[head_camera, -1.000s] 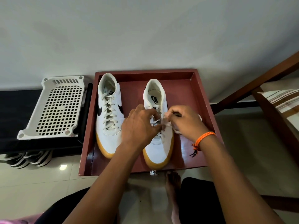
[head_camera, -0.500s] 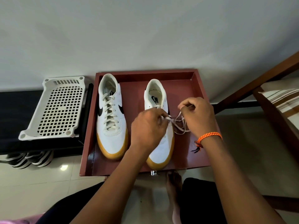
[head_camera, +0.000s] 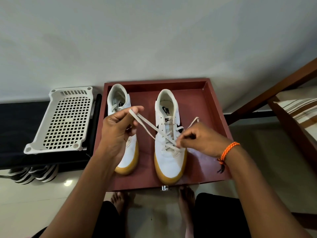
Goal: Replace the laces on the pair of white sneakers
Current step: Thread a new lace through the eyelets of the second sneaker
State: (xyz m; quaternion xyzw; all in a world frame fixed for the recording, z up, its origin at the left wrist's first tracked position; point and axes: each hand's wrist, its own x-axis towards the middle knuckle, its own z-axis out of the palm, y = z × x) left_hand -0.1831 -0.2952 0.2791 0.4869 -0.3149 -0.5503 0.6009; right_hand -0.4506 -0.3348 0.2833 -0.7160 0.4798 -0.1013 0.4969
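Left hand [head_camera: 118, 129] now raised, lace [head_camera: 147, 123] taut from its grip

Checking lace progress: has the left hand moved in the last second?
Yes. The left hand has pulled the lace leftward, off the right sneaker and over the left sneaker.

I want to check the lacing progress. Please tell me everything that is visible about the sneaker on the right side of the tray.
The white low-top sneaker with a tan gum sole and black logo stands upright in the reddish-brown wooden tray, toe toward the person. Its flat cream lace crosses the lower eyelets; the upper ones look unlaced. The left hand holds a loop of lace drawn up and leftward; the right hand pinches the lace at the shoe's right side.
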